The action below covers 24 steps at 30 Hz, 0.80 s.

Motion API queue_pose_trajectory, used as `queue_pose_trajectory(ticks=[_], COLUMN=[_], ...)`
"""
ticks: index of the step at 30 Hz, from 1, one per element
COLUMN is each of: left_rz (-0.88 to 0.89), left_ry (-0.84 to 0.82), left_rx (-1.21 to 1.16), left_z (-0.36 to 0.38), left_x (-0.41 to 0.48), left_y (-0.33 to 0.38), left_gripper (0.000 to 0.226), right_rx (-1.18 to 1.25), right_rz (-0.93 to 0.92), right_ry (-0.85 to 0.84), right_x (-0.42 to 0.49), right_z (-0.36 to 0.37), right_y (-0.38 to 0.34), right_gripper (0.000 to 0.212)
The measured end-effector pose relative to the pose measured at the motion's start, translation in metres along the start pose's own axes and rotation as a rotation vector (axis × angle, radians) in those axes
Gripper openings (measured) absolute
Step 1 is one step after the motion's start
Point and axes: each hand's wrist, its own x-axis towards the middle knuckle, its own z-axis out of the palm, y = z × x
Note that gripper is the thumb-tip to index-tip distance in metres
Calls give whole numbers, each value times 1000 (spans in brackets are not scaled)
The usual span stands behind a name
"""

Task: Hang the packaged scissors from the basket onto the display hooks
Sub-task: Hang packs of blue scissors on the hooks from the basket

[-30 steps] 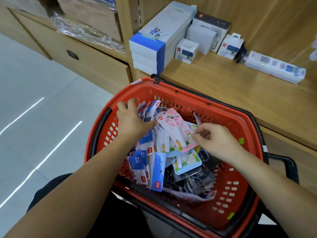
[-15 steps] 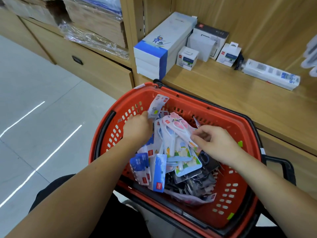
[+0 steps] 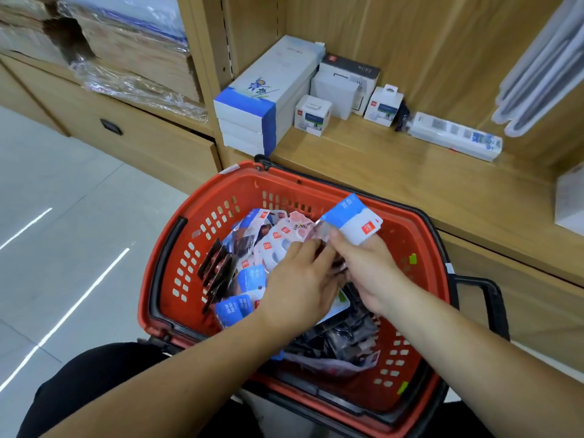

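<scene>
Pack, blue-white, pinched by right hand over basket; left hand seemingly grips its lower end. Lift clear, hang-hole upward.

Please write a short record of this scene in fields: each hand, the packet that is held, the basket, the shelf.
basket: red, full of packets, several pink ones
right hand: grips the blue-and-white packet, lifted above the pile
left hand: beside the right, fingers at that packet's clear part; grip unclear
shelf: wooden, behind the basket, white boxes on it
</scene>
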Motion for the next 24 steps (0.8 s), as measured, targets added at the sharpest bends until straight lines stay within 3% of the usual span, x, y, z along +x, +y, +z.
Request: queue_pose_trajectory(ticks=[2, 4, 7, 9, 12, 17, 21, 23, 24], left_rz=[-17, -184, -510, -688, -859, -1050, -984, -870, -825], left_ry=[-41, -80, -132, -267, -447, -334, -291, -386, -421], left_rx=[-203, -392, -238, -44, -46, -350, -504, -360, -266], left_z=[-6, -14, -15, -10, 0, -10, -16, -20, -22], left_x=[0, 10, 27, 28, 20, 23, 25, 27, 28], left_y=[2, -8, -63, -101, -117, -125, -120, -113, -109], left_gripper=[45, 37, 29, 39, 63, 83, 59, 33, 33], right_rx=[10, -25, -61, -80, -49, 3, -57, -72, -70], right_rz=[30, 49, 49, 17, -63, -128, -151, -168, -174], right_ry=[162, 184, 87, 32, 45, 91, 32, 17, 17], right_x=[13, 21, 27, 29, 30, 28, 26, 24, 23], right_z=[-9, -15, -21, -22, -25, -31, -29, -26, -26], right_y=[0, -5, -13, -18, -21, -28, -28, -26, -25], right_gripper=[14, 18, 16, 16, 29, 43, 40, 43, 45])
